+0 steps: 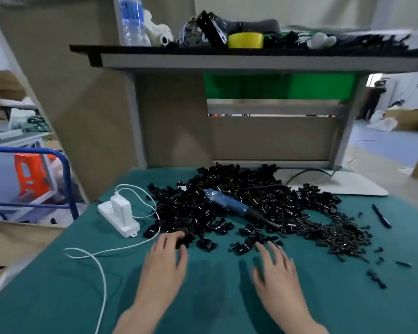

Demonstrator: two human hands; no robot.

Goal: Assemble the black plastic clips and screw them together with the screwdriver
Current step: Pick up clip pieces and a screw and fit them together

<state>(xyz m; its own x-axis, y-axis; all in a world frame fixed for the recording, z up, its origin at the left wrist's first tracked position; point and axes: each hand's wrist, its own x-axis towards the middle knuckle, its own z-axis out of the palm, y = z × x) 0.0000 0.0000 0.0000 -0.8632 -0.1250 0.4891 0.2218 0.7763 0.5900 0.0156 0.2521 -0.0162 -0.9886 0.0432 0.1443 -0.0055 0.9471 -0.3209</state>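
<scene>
Your left hand (167, 256) pinches a black plastic clip (185, 239), 12 o'clock; right hand (275, 268) spread, empty. Likely light, rigid: grip sides.

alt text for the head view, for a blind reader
The left hand and right hand reach to the near edge of a pile of black plastic clips on a green table. A blue screwdriver lies on the pile; a white power strip sits beside it.

Bare left grip (165, 259), bare right grip (275, 268), uncovered forearms (140, 317)
</scene>
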